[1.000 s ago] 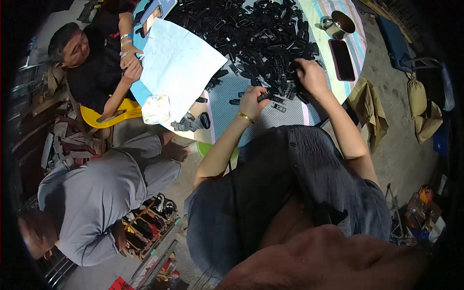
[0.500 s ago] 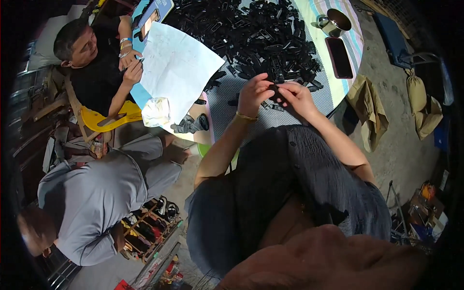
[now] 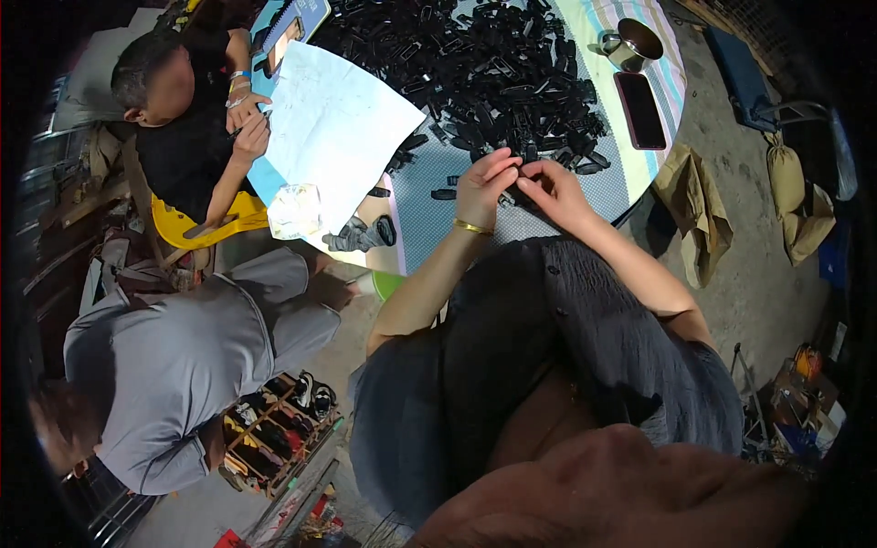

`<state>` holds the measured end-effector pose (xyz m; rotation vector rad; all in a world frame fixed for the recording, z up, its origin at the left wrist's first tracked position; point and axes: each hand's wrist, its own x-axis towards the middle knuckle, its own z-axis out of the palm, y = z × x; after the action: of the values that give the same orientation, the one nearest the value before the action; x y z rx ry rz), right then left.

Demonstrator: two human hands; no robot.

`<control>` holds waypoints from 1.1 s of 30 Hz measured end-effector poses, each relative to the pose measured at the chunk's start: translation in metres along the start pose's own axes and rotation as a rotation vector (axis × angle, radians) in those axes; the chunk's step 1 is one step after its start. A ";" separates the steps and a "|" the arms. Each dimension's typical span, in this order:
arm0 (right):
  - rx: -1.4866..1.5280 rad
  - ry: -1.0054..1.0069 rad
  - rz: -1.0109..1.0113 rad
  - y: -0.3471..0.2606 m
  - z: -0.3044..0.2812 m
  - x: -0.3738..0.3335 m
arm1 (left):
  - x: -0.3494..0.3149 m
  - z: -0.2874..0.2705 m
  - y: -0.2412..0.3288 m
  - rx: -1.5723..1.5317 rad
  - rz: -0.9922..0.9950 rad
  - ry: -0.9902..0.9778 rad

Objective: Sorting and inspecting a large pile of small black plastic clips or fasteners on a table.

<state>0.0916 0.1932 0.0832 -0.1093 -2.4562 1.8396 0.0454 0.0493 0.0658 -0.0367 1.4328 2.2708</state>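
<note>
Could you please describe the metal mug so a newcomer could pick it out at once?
Find the table heaped with small black parts. On its right side, just beyond the smartphone, is the mug, set apart by its round mouth and handle.

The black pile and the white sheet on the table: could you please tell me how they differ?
The black pile is made of many small, dark pieces; the white sheet is one broad, pale piece. The black pile is heaped unevenly, whereas the white sheet is thin and spread out. Both are on the table.
</note>
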 end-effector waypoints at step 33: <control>-0.832 -0.437 0.242 0.039 -0.086 -0.033 | 0.002 -0.017 -0.051 1.553 0.713 -0.381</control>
<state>0.1333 0.2832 0.0690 -0.0469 -3.4917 0.8149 0.0601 0.0535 0.0143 1.4148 2.7319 0.7836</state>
